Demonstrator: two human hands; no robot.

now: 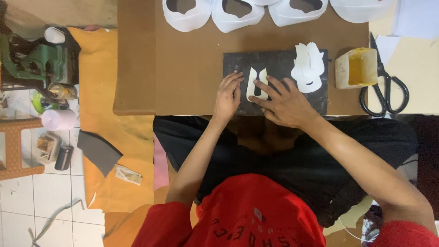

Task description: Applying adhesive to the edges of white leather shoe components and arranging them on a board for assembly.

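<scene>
A small white U-shaped cut piece (256, 85) lies on a dark stone slab (279, 61) on the brown worktable (183, 68). My right hand (286, 103) rests on the slab with spread fingers, and its index and middle fingertips press on the piece's right arm. My left hand (227, 94) lies flat on the slab just left of the piece, fingers stretched out and holding nothing. A stack of similar white cut pieces (308, 67) sits on the slab's right part.
Several larger white cut shapes (235, 13) line the table's far edge. A yellowish glue tub (357, 67) and black scissors (384, 89) sit to the right. On the left are orange material (98, 91), a green machine (32, 59), a white roll (58, 120) and a dark scrap (98, 151).
</scene>
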